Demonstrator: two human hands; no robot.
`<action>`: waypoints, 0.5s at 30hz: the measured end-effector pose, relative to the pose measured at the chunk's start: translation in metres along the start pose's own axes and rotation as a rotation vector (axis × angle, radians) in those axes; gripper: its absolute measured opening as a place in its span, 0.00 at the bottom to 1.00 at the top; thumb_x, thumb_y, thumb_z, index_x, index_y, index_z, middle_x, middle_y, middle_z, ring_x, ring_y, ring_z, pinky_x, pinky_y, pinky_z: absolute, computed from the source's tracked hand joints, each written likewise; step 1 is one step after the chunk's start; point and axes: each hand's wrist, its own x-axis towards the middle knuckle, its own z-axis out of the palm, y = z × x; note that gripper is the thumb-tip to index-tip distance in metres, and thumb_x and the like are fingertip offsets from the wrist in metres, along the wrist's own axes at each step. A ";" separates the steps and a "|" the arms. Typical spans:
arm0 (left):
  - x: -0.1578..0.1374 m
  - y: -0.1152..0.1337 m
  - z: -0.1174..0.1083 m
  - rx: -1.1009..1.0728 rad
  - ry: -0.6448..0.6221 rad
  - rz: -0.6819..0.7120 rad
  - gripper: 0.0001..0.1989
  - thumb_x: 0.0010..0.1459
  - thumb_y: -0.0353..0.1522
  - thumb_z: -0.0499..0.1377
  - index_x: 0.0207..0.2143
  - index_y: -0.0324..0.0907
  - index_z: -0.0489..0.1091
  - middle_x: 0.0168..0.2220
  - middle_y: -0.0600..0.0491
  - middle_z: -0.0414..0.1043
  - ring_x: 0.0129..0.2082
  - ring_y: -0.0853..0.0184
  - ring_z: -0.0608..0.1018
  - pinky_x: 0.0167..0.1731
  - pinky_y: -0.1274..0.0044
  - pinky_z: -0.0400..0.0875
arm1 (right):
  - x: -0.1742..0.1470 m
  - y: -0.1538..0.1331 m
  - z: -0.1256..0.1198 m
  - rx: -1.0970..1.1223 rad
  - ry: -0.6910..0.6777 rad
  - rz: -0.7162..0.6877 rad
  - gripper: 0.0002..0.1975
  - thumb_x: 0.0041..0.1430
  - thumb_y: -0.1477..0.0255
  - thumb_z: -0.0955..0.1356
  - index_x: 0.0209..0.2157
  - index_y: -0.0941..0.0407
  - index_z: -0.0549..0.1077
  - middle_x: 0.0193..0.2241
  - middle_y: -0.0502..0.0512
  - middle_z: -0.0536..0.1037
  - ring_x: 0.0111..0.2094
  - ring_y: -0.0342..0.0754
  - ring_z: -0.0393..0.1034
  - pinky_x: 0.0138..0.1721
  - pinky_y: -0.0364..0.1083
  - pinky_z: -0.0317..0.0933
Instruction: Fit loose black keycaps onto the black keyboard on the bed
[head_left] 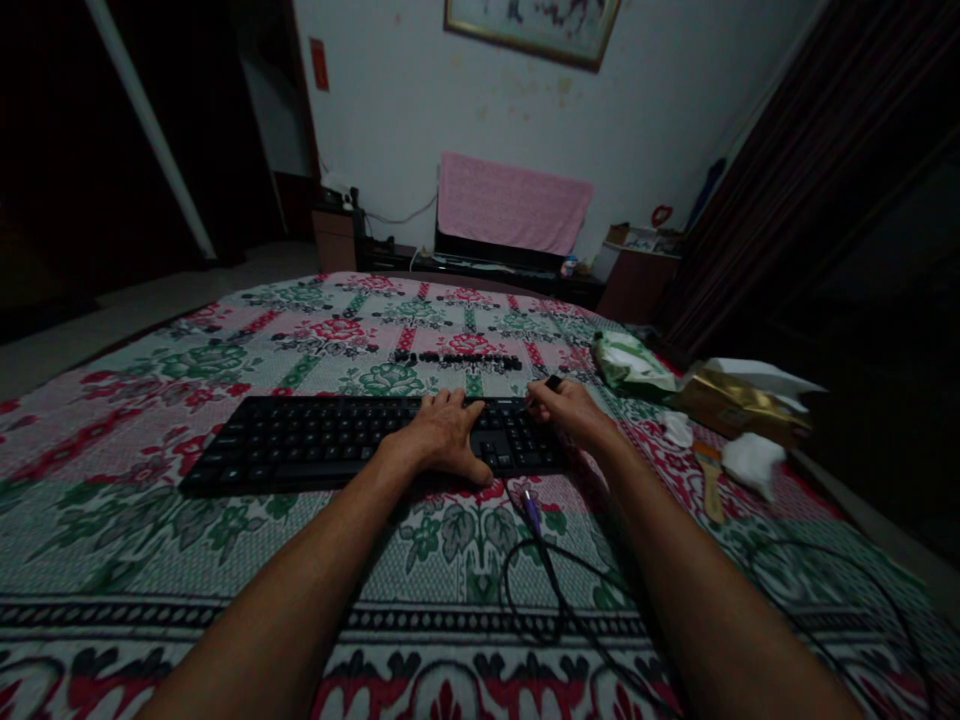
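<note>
A black keyboard [300, 440] lies on the patterned bedspread. My left hand [442, 440] spans it right of the middle, fingers at the far edge and thumb near the front edge, holding it. Over the number pad at the far right corner, my right hand [566, 408] is closed in a pinch on a small black object [553, 382]; its kind is unclear, and my fingers hide its lower end. Beyond the keyboard, several small black keycaps [469, 360] lie in a row. A cable with a purple plug [531, 512] lies in front of the keyboard.
To the right are a green tissue pack [630, 362], a gold tissue box [742, 405], crumpled white tissue [754, 464] and a wooden-handled brush [709, 485]. Black cable loops [559, 600] lie near my right forearm. A pink towel [514, 203] hangs beyond the bed.
</note>
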 end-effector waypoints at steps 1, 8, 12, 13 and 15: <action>0.000 0.000 0.000 -0.002 -0.001 -0.003 0.55 0.29 0.59 0.57 0.58 0.42 0.54 0.57 0.41 0.54 0.54 0.47 0.59 0.52 0.60 0.54 | 0.002 -0.001 0.001 -0.031 -0.009 -0.009 0.13 0.51 0.64 0.63 0.24 0.59 0.70 0.16 0.50 0.69 0.18 0.41 0.61 0.21 0.39 0.54; 0.001 0.001 0.000 0.000 -0.002 -0.012 0.55 0.29 0.59 0.57 0.59 0.42 0.53 0.57 0.41 0.54 0.54 0.47 0.58 0.52 0.60 0.55 | 0.000 -0.012 0.007 -0.218 -0.011 0.022 0.12 0.51 0.67 0.62 0.21 0.59 0.70 0.14 0.49 0.69 0.17 0.41 0.62 0.20 0.39 0.54; 0.001 0.000 0.001 -0.005 -0.010 -0.020 0.54 0.31 0.58 0.57 0.59 0.43 0.53 0.57 0.42 0.53 0.55 0.47 0.58 0.52 0.60 0.54 | -0.001 -0.010 0.010 -0.251 0.018 0.043 0.13 0.51 0.67 0.61 0.21 0.58 0.71 0.15 0.50 0.70 0.18 0.41 0.64 0.22 0.39 0.55; 0.001 0.000 0.001 -0.006 -0.012 -0.023 0.53 0.31 0.57 0.57 0.59 0.43 0.52 0.57 0.42 0.53 0.55 0.48 0.58 0.52 0.60 0.54 | -0.001 -0.008 0.011 -0.252 0.028 0.039 0.13 0.51 0.67 0.61 0.21 0.58 0.71 0.15 0.50 0.70 0.18 0.42 0.64 0.22 0.39 0.55; 0.001 -0.001 0.001 -0.009 -0.011 -0.022 0.52 0.32 0.57 0.57 0.60 0.44 0.52 0.57 0.42 0.53 0.55 0.48 0.58 0.52 0.61 0.54 | 0.001 -0.005 0.011 -0.244 0.034 0.034 0.13 0.51 0.67 0.61 0.21 0.58 0.70 0.15 0.51 0.71 0.18 0.42 0.64 0.21 0.39 0.55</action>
